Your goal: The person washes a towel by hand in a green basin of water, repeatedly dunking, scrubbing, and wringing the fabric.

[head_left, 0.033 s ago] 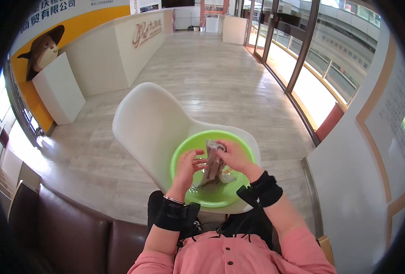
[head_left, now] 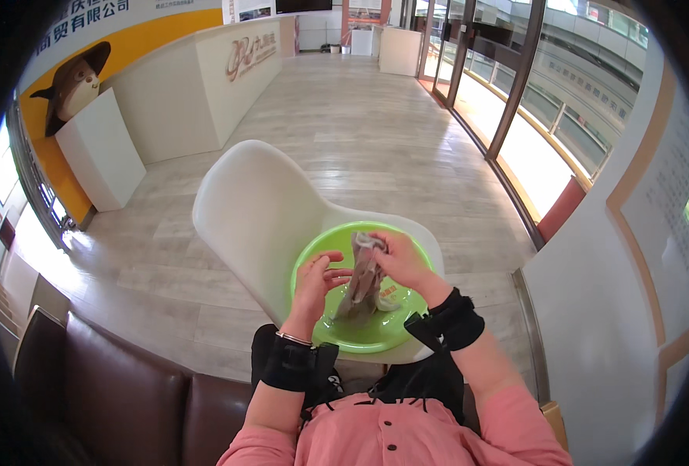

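A bright green plastic basin (head_left: 319,334) rests on the seat of a white chair (head_left: 255,210) in front of me. My right hand (head_left: 402,260) pinches the upper end of a wet grey-brown cloth (head_left: 364,291) with a whitish edge; whether it is a sock or a small rag I cannot make out. The cloth hangs down into the basin, and its lower end lies in the shallow water. Just left of it, my left hand (head_left: 317,286) has its fingers spread, their tips close to the cloth without gripping it.
Brown leather seating (head_left: 127,388) is at my left. A pale counter (head_left: 228,85) and a white pedestal (head_left: 103,155) with a hatted mascot figure (head_left: 80,85) stand far left. Glass doors (head_left: 484,78) line the far right, and a white wall (head_left: 585,311) runs nearer on my right.
The cloth hangs a little broader and its lower end has shifted slightly left. My right hand has moved slightly right; the left fingers have shifted slightly.
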`<state>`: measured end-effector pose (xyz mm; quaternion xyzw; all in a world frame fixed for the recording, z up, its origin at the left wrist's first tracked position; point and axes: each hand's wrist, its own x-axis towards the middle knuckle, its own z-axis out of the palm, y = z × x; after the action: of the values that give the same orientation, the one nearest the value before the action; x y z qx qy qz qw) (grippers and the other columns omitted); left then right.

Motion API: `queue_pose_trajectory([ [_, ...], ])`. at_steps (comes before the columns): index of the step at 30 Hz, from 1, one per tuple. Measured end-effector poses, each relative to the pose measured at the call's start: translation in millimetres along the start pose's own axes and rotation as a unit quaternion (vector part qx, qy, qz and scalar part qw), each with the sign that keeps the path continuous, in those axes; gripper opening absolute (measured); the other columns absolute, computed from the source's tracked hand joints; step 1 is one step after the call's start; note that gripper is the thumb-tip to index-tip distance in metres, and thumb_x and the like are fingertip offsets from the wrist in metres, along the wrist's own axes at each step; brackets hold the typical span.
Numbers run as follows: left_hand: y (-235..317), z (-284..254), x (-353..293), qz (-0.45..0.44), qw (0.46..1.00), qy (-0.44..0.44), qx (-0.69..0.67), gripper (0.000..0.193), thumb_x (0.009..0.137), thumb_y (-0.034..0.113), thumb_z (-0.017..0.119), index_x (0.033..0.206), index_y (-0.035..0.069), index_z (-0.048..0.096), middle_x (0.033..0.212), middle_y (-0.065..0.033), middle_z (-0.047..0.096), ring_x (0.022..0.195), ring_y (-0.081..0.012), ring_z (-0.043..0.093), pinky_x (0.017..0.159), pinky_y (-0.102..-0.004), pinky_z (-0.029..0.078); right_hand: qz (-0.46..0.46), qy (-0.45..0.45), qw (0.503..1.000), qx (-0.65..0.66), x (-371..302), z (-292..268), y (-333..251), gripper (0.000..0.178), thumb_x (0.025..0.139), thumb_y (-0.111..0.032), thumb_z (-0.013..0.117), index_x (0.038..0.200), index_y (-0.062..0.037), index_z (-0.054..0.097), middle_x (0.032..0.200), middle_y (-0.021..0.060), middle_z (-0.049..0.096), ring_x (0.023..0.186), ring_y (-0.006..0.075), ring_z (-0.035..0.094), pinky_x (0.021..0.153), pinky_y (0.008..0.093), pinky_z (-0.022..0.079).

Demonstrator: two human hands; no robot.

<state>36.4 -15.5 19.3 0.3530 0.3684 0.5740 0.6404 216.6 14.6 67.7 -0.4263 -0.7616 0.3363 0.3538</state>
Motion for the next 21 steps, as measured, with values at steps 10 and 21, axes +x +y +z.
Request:
queue_pose_trajectory([
  [10,-69,-44,29,0.002,0.994,0.007,0.112,0.037,0.087,0.021,0.047,0.115,-0.002,0.054,0.109,-0.0083,0.058,0.098,-0.0178,0.052,0.086,-0.0290,0.039,-0.045,0.048,0.986,0.153,49,-13,2,0.020,0.082,-0.010,0.053,0.098,0.0019,0.054,0.078,0.0040,0.058,0.065,0.0075,0.052,0.056,0.0244,0.044],
  [21,-132,-69,45,-0.094,0.973,0.109,0.183,0.055,0.079,0.010,0.053,0.130,-0.002,0.036,0.125,-0.0168,0.046,0.108,-0.0230,0.049,0.089,-0.0325,0.039,0.123,-0.011,0.971,-0.206,43,45,191,0.038,0.074,-0.016,0.058,0.110,-0.0036,0.050,0.085,0.0188,0.058,0.081,0.0267,0.058,0.071,0.0354,0.047],
])
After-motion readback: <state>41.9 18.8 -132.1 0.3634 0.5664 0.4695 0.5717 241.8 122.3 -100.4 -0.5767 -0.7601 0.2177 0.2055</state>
